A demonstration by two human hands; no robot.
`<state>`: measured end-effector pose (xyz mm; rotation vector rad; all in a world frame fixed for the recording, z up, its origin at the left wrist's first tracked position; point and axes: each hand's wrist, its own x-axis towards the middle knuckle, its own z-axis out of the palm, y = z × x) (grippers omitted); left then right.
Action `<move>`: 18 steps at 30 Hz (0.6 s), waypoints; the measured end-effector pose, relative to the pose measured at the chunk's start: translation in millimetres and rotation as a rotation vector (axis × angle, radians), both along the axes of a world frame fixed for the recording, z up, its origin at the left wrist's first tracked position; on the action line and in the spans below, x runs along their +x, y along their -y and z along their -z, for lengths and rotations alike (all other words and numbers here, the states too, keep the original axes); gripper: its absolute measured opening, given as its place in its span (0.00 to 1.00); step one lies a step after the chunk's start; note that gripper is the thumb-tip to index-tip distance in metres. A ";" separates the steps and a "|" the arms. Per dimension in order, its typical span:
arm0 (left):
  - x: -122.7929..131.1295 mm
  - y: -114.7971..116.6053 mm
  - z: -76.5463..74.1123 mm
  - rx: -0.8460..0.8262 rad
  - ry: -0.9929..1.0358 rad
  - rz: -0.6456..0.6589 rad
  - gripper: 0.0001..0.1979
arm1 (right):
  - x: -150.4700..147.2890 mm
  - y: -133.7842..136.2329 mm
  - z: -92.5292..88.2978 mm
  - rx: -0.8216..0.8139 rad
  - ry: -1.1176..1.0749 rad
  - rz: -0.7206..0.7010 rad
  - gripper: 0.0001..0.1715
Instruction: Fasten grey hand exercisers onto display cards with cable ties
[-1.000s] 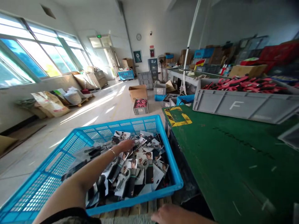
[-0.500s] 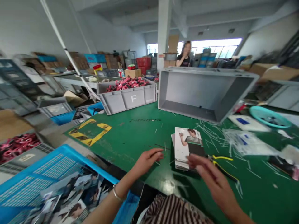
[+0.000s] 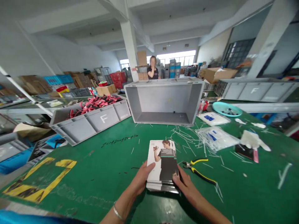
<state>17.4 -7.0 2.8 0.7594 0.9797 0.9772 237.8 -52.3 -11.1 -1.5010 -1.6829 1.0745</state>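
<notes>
Card stack was glossy paper. Worktop was matt green, scuffed surf. Pliers had metal head, yellow & blk plastic grips. Crate was smooth grey plastic. Bags were clear, shiny thin plastic.

The head camera looked forward and down from above the person's body, so the green workbench filled the lower half of the frame. The left hand and right hand sat at bottom centre, close to the lens, on either side of the stack of cards. The view faced down the length of the hall, with the grey crate farther off at mid-frame, the far windows small at upper centre and the ceiling across the top (the wide lens bowed its beams).
</notes>
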 end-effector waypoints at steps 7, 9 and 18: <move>-51.2 -25.3 -23.9 -0.025 -0.446 0.007 0.30 | 29.0 2.0 13.4 -0.113 -0.225 -0.177 0.36; -65.9 -49.4 -36.4 0.087 -0.675 -0.077 0.32 | 34.5 -6.2 18.9 -0.167 -0.299 -0.114 0.33; -83.1 -180.6 -89.0 0.540 -1.217 0.198 0.26 | 47.7 -32.8 48.1 -0.328 -0.525 -0.060 0.34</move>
